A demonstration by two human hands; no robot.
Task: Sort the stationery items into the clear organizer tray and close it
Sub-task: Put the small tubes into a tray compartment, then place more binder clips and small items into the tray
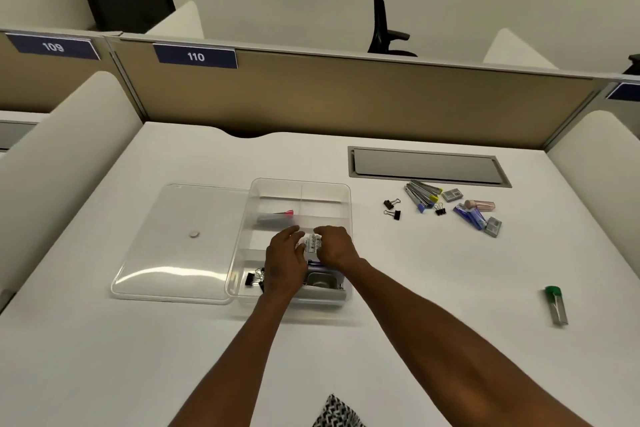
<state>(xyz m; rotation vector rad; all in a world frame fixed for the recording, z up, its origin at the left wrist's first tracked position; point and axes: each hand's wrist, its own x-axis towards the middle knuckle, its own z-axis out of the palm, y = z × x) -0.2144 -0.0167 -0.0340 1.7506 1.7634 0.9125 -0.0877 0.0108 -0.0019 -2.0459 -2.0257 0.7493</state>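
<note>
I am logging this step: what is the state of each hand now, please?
Left hand: fingers curled on the small white packet over the organizer tray.
Right hand: pinches the same packet.

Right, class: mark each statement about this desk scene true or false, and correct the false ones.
1. The organizer tray has its lid on. False: the lid lies beside it on the desk.
2. Both hands, left hand and right hand, hold a small white packet over the tray. True.
3. The green-capped tube lies inside the tray. False: it lies on the desk, far right.
4. Binder clips remain on the desk. True.
</note>
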